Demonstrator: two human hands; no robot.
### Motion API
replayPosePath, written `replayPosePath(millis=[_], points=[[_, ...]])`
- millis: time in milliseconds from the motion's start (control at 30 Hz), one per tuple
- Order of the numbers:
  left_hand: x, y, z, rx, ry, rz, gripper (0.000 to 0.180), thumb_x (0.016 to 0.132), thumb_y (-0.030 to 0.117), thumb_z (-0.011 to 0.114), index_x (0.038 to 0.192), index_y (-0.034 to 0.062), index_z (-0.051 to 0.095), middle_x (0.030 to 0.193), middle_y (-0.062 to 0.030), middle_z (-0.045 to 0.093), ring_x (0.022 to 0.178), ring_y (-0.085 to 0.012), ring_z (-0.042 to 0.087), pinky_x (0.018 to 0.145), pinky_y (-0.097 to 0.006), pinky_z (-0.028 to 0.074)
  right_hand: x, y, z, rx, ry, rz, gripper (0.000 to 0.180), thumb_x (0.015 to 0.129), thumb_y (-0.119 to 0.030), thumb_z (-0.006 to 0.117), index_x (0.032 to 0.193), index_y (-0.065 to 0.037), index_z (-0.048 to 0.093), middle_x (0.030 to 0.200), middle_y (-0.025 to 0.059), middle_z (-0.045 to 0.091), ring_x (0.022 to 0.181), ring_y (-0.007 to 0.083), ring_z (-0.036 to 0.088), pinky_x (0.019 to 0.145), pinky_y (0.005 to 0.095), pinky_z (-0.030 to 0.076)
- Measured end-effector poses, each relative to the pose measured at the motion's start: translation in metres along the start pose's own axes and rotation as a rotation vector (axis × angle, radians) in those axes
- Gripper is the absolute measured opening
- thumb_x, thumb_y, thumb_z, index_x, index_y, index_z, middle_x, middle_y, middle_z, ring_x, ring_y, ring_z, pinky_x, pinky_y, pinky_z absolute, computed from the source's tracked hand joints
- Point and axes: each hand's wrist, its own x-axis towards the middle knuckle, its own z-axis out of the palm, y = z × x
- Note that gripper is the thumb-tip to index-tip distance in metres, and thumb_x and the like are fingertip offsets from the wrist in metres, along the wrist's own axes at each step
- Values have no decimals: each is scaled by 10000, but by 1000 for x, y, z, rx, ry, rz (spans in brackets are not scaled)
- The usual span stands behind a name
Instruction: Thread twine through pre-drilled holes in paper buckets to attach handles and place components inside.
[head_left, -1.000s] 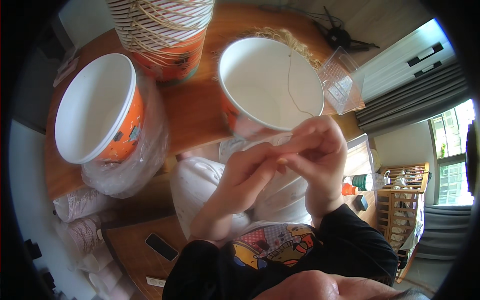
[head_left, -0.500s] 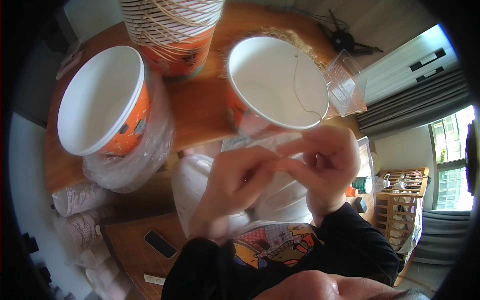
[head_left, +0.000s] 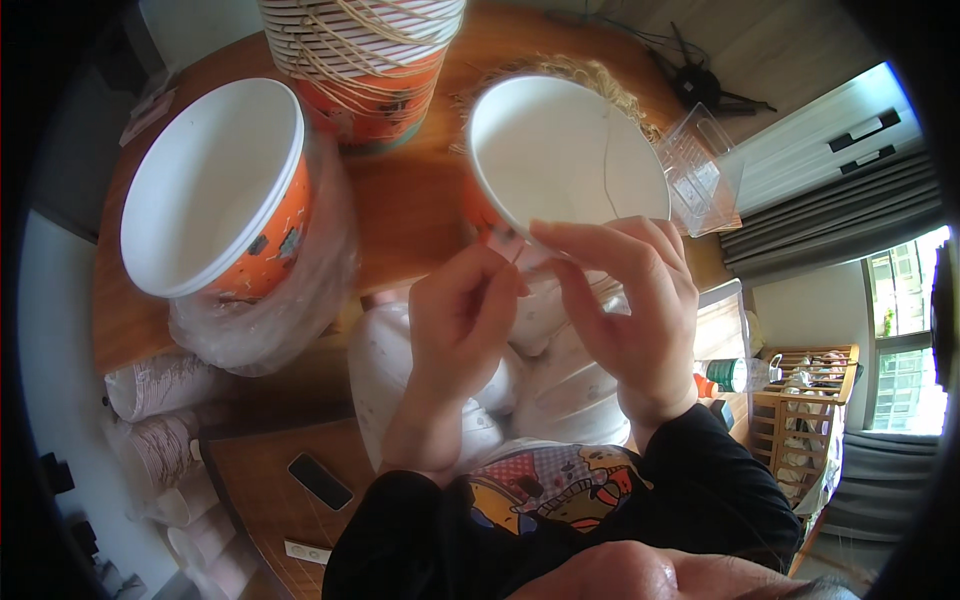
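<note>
A paper bucket, white inside and orange with a printed pattern outside, stands tilted on the table before me. A thin string hangs down its inner wall and runs behind my right hand. That hand is at the near rim, thumb and forefinger curved toward each other around the string, which is partly hidden. Just left of it, my left hand is closed in a pinch, with a short bit of thin string showing at its fingertips. Both hands are above my lap.
Left, two nested buckets lie tilted on clear plastic wrap. A tall bucket stack draped with strings stands behind. A string bundle and clear plastic box are beyond. Below lie a phone and wrapped stacks.
My hands, close together before, have moved apart and slightly up toward the bucket. The right fingers have reached out over the near rim. The view has shifted slightly.
</note>
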Motion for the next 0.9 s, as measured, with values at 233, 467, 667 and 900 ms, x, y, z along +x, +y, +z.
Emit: replayPosePath(millis=[233,467,667,900], points=[[-1,2,3,-27,-3,6,154,970,48,520,844,-14,584,780,-6,590,722,-41,504,665,-185,379,-2,1,0,49,6,-13,388,726,21,751,1089,-90,675,830,-21,664,736,159,617,684,289,437],[-5,3,3,0,-18,0,144,971,40,532,965,-49,644,866,-59,672,811,-78,605,727,-207,463,-8,-3,-10,138,-77,71,382,727,36,733,1084,-87,673,872,-7,681,754,173,631,702,306,448],[-2,-5,9,12,23,55,112,907,51,630,969,-8,702,736,-41,683,599,-42,567,545,-191,407,-4,-5,-10,255,-71,98,422,751,41,678,1154,-64,611,961,37,695,781,209,662,733,327,453],[-3,-7,10,46,72,21,112,892,71,665,975,1,694,708,-47,662,598,-53,565,541,-202,406,1,-8,-5,225,-115,97,371,786,13,657,1149,-31,595,958,62,688,799,233,669,796,347,459]])
